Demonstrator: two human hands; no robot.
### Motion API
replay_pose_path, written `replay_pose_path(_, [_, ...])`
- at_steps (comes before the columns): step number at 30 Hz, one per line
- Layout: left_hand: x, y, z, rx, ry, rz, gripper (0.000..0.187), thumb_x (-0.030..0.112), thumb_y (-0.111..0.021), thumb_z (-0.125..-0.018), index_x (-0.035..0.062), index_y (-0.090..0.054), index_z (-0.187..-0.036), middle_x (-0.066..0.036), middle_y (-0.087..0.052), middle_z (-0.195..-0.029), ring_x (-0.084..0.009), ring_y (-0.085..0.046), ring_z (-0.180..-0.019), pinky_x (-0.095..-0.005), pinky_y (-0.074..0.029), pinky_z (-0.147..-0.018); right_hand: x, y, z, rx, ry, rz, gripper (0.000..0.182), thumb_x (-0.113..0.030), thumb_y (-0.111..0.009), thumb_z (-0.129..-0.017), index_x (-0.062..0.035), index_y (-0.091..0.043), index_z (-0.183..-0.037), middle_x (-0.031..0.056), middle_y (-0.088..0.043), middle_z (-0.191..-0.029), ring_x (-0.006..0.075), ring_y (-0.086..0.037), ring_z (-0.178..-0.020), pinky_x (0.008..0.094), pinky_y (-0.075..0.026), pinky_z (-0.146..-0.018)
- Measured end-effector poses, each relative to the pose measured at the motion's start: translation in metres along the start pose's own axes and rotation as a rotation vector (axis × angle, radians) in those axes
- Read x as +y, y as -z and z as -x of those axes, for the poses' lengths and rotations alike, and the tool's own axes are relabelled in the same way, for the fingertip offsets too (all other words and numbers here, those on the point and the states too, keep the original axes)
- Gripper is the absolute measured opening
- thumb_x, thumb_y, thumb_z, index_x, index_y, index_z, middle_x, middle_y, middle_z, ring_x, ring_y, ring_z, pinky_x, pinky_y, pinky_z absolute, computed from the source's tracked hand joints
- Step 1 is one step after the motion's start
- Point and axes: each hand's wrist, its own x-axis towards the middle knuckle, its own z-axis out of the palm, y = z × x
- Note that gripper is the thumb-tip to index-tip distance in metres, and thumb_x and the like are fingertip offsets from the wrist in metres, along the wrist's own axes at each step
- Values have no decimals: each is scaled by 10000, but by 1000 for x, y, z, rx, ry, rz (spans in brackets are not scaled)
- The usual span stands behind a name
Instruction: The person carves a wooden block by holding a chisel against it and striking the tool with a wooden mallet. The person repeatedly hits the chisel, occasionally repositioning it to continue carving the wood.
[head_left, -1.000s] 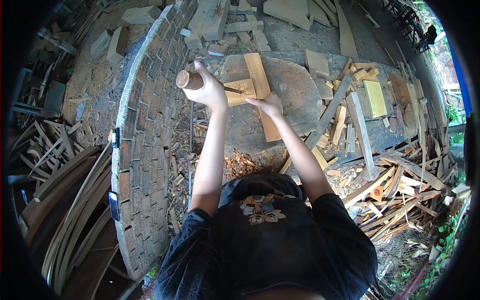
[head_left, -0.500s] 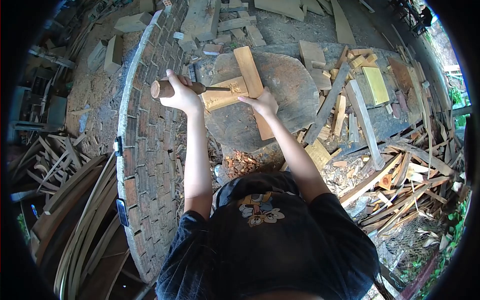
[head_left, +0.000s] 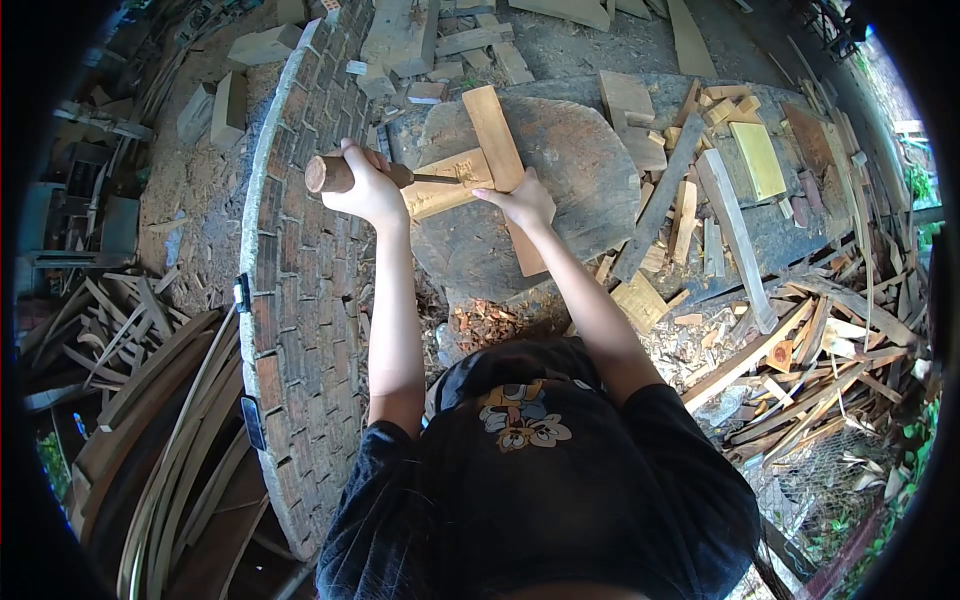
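Observation:
My left hand (head_left: pixel 365 187) is wrapped round the wooden handle of a chisel (head_left: pixel 332 175). The chisel's thin metal blade points right, its tip at the carved recess in a light wooden block (head_left: pixel 445 199). Across the block's right end lies a longer wooden board (head_left: pixel 492 130), and the two pieces form a T. My right hand (head_left: pixel 525 203) grips the joined pieces at the crossing, thumb on the block. Both pieces rest on a large round stump (head_left: pixel 580 170).
A low brick wall (head_left: pixel 300 330) runs along the left, with two dark devices on its edge. Offcuts and a long grey slat (head_left: pixel 660 195) lie right of the stump. Scrap wood (head_left: pixel 800 370) is heaped at the lower right, bent strips (head_left: pixel 165 440) at the lower left.
The view has shifted very slightly. Both hands, the chisel and the wooden pieces hold nearly the same places.

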Motion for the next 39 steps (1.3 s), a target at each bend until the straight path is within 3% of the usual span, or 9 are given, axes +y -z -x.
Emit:
replay_pose_path(35, [0, -7, -1, -59, -7, 6, 185, 11, -504, -812, 22, -419, -647, -38, -454, -487, -89, -389, -369, -249, -324, -351, 2, -3, 0, 17, 21, 20, 810, -630, -720, -503, 8, -494, -947, 126, -642, -794, 246, -641, -718, 309, -507, -612])
replay_pose_path(37, [1, -7, 0, -98, 14, -22, 89, -8, -497, -789, -16, -454, -711, -33, -446, -523, -87, -388, -415, -247, -337, -392, 7, -3, -4, 11, 8, 41, 815, -630, -722, -502, 9, -503, -959, 118, -645, -812, 244, -640, -709, 294, -507, -594])
replay_pose_path(39, [-2, -7, -2, -96, 2, -25, 91, -9, -499, -791, -16, -454, -712, -33, -447, -521, -86, -385, -410, -247, -335, -388, 22, -6, -23, -217, 57, -223, 827, -581, -728, -540, 33, -510, -1049, 144, -625, -931, 242, -619, -835, 279, -500, -679])
